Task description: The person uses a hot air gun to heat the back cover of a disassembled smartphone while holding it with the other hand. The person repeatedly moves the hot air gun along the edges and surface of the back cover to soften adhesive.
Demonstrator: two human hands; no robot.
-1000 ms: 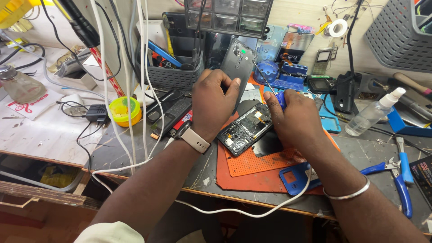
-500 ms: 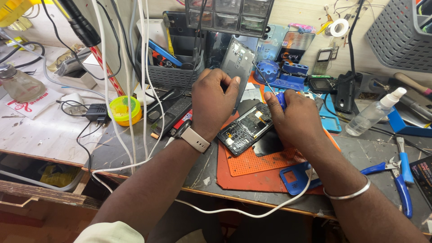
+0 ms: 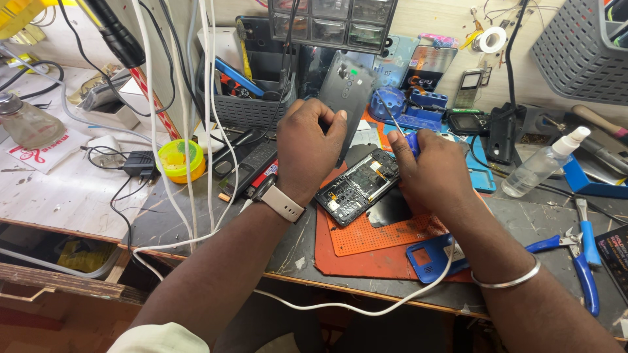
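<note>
Now the left hand [image 3: 307, 147] pinches the grey back cover [image 3: 347, 88], tilted up at the far edge of the opened phone [image 3: 358, 186]; the phone lies on the orange mat [image 3: 366, 245], mid-bench; the right hand [image 3: 432, 170] is clenched on a blue-handled tool [image 3: 411, 140] at the phone's right. White cables [image 3: 196, 131] hang across the left; spray bottle [image 3: 543, 167] and blue pliers [image 3: 582, 258] sit right.

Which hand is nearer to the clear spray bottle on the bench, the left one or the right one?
The right hand is nearer. It holds a blue-handled tool over the opened phone, with the spray bottle farther to its right. The left hand lies beyond the phone, holding the grey back cover.
</note>
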